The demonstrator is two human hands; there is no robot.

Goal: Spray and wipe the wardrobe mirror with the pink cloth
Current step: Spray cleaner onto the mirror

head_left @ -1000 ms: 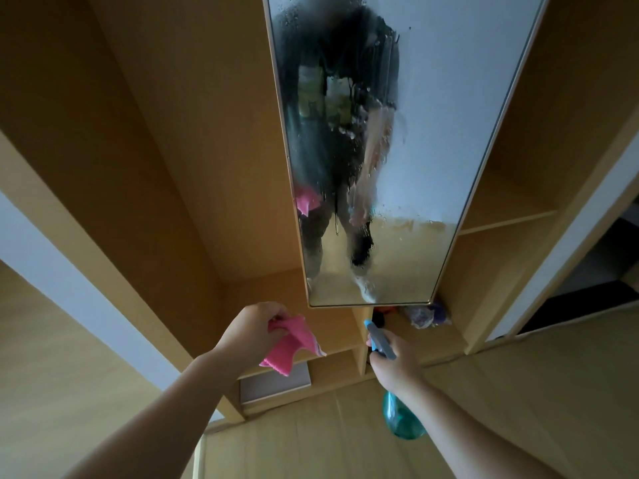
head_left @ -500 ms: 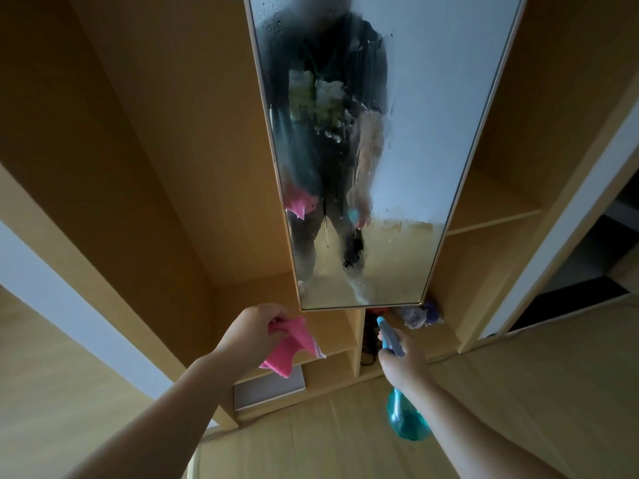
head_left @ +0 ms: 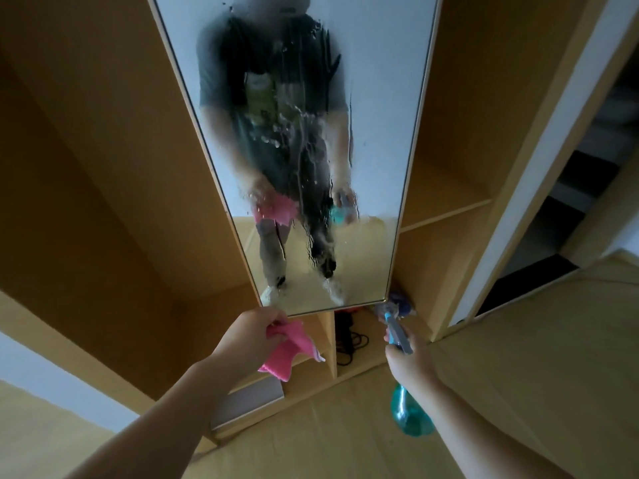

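Spray streaks the tall wood-framed mirror [head_left: 380, 81]; wiping seems not yet begun. Fingers [head_left: 273, 316] of the left hand [head_left: 249, 337] clamp the crumpled pink cloth [head_left: 290, 347]; the right hand [head_left: 411, 361] grips the teal plastic spray bottle [head_left: 409, 414].

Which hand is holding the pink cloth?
The left hand grips the pink cloth, just below the bottom edge of the mirror. The right hand holds a teal spray bottle instead.

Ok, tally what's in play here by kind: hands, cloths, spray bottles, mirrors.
Hands: 2, left hand, right hand
Cloths: 1, pink cloth, in the left hand
Spray bottles: 1, spray bottle, in the right hand
Mirrors: 1, wardrobe mirror, wet with droplets
Total: 5
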